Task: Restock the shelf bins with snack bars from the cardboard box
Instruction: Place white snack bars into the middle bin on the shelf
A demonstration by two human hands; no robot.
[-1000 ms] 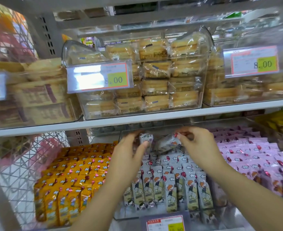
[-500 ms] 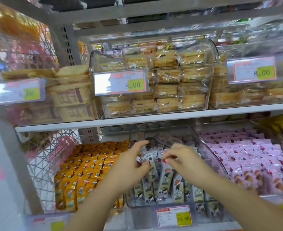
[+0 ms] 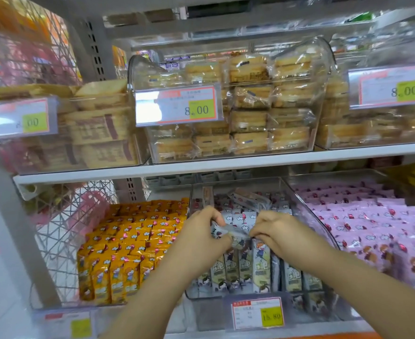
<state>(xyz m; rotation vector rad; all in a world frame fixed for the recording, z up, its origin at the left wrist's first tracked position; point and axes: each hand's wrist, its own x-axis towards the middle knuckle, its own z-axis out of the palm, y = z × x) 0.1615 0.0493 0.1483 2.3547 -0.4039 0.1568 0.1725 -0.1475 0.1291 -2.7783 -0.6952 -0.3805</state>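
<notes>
Snack bar (image 3: 226,234) lies crosswise, pinched between left hand (image 3: 201,238) and right hand (image 3: 283,234).

access: middle bin (image 3: 206,314) open on top | overhead: shelf board (image 3: 201,167) | sides: clear side wall (image 3: 309,211) each flank

- Bright, even light fills the shelves, and the colours look slightly washed out.
- White glare covers the left part of the middle price tag (image 3: 178,106) and much of the far-left price tag (image 3: 18,118).
- Highlights streak the curved top of the clear bin (image 3: 319,77).
- At the left edge the wire mesh (image 3: 62,228) is blurred, and the shelf board (image 3: 201,167) slants from wide-angle distortion.
- The snack bar (image 3: 228,234), pinched between the left hand (image 3: 199,241) and the right hand (image 3: 282,238), is smeared.
</notes>
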